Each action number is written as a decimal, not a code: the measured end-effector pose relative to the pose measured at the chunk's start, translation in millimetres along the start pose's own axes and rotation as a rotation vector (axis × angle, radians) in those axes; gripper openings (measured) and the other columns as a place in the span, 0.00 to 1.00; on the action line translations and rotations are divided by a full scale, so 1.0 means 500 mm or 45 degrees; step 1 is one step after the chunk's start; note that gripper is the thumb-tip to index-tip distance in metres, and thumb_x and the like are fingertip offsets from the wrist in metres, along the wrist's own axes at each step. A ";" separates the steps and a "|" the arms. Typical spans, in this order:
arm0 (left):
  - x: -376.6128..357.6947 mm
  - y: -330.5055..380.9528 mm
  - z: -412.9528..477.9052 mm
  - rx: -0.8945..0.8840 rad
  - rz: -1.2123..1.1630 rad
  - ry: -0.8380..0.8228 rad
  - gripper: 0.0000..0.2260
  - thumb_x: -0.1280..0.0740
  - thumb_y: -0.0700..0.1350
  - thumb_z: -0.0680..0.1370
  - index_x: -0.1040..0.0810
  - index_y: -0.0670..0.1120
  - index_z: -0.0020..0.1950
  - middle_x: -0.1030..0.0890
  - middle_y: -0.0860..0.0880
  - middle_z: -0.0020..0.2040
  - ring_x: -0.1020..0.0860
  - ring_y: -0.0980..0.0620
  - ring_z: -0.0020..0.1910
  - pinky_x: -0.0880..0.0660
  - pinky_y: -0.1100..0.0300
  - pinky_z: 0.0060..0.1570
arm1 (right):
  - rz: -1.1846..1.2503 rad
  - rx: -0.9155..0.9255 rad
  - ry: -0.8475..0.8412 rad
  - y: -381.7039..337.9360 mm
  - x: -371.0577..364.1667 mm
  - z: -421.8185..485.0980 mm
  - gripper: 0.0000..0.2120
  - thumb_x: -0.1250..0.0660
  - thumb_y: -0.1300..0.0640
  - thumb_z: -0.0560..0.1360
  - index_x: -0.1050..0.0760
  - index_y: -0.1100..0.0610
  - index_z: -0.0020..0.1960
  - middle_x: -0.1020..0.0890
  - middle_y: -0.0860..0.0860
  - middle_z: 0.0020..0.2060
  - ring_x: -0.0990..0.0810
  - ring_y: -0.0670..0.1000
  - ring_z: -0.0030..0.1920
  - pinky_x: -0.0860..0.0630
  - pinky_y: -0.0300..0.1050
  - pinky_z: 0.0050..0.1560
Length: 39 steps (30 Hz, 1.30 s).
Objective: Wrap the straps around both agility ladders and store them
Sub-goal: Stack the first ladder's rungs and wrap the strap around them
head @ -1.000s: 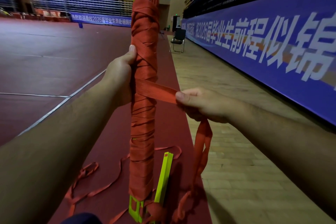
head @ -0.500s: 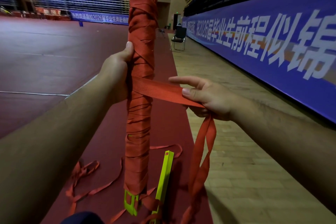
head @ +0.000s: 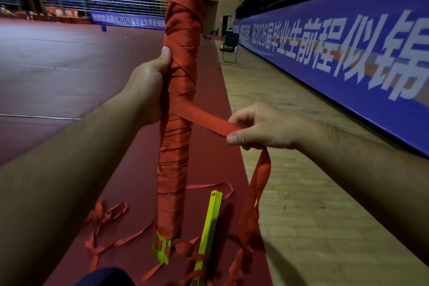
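Observation:
An agility ladder bundle (head: 180,146), yellow-green rungs wound in red strap, stands upright in front of me. My left hand (head: 146,90) grips it at mid-height, thumb pointing up along the wrap. My right hand (head: 260,130) pinches the loose red strap (head: 204,117), which runs taut from the bundle to my fingers and then hangs down to the floor. A second ladder (head: 209,230), a flat stack of yellow-green rungs, lies on the red mat just right of the bundle's foot, with its red straps (head: 109,218) strewn loose around it.
I stand on a red mat strip (head: 209,169) beside a wooden floor (head: 313,216). A long blue banner wall (head: 348,58) runs along the right. A black folding chair (head: 228,49) stands ahead by the wall. Stadium seating rises at the back.
My right hand has drawn the strap farther right and slightly down, away from the bundle, and closed its fingers on it. The left hand keeps its grip on the bundle.

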<state>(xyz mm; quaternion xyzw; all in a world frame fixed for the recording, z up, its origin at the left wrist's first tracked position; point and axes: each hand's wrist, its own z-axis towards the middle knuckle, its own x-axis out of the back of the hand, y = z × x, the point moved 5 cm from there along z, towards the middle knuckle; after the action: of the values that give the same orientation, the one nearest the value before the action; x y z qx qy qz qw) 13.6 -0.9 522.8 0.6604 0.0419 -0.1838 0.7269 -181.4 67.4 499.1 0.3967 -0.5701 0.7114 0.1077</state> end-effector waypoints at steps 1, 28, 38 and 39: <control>0.003 0.003 0.000 -0.004 -0.004 0.007 0.26 0.41 0.61 0.81 0.22 0.41 0.65 0.19 0.41 0.50 0.18 0.46 0.40 0.19 0.52 0.40 | 0.021 0.004 -0.002 0.003 0.002 0.000 0.02 0.29 0.58 0.76 0.20 0.56 0.46 0.19 0.54 0.32 0.22 0.49 0.32 0.26 0.40 0.33; -0.053 -0.003 -0.044 -0.187 -0.272 -0.593 0.31 0.22 0.69 0.55 0.19 0.48 0.45 0.23 0.49 0.41 0.22 0.52 0.33 0.24 0.58 0.36 | 0.459 -0.073 0.120 0.070 -0.047 0.022 0.14 0.32 0.47 0.73 0.25 0.57 0.49 0.31 0.50 0.28 0.34 0.46 0.26 0.30 0.41 0.27; -0.097 0.002 -0.047 -0.152 -0.586 -0.658 0.27 0.47 0.65 0.73 0.24 0.43 0.47 0.24 0.48 0.43 0.24 0.50 0.40 0.24 0.59 0.39 | 0.842 0.028 -0.060 0.058 -0.122 0.028 0.10 0.36 0.49 0.72 0.25 0.53 0.50 0.24 0.46 0.28 0.36 0.41 0.20 0.30 0.35 0.24; -0.098 0.001 -0.045 -0.145 -0.627 -0.670 0.27 0.46 0.65 0.72 0.25 0.43 0.48 0.25 0.48 0.43 0.24 0.51 0.40 0.24 0.59 0.37 | 0.945 0.050 -0.148 0.053 -0.133 0.025 0.10 0.37 0.50 0.74 0.26 0.54 0.52 0.22 0.44 0.29 0.37 0.40 0.19 0.31 0.35 0.24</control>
<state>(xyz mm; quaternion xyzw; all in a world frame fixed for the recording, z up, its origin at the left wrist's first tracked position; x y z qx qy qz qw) -27.6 31.6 535.3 0.5192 0.0214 -0.5142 0.6823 -147.6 67.6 434.6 0.2049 -0.6666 0.6890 -0.1976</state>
